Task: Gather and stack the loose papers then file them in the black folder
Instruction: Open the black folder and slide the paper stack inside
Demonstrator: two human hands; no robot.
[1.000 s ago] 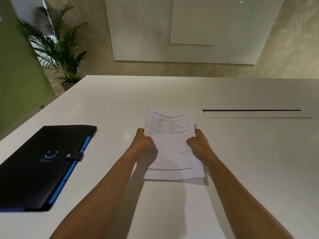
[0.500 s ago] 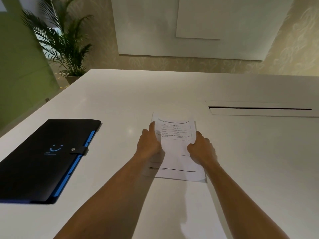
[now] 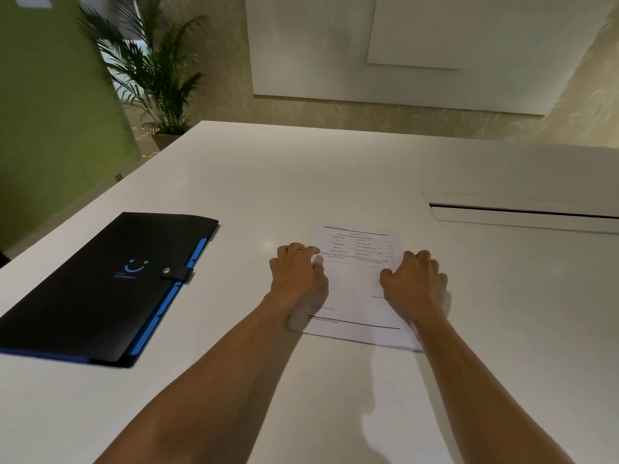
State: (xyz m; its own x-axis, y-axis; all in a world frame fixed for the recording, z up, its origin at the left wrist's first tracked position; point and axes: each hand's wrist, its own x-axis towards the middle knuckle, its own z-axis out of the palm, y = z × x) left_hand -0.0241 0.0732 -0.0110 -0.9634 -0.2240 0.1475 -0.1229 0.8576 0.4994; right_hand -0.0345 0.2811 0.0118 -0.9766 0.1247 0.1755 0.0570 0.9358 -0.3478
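A stack of white printed papers [image 3: 355, 289] lies flat on the white table [image 3: 301, 182], straight ahead of me. My left hand [image 3: 296, 272] holds its left edge, thumb on the sheet and fingers bent over the side. My right hand [image 3: 413, 279] holds the right edge the same way, knuckles up. The black folder [image 3: 110, 283] lies closed to the left of the papers, apart from them. A snap strap [image 3: 177, 272] fastens it, and blue tabs run along its right side.
A long cable slot with a lid [image 3: 522, 212] is set into the table at the right rear. A potted palm [image 3: 157, 78] stands on the floor beyond the table's far left corner, beside a green wall [image 3: 50, 95].
The papers were held up, tilted off the table, between both hands. Now they have been lowered and lie flat, with both hands still at the side edges.
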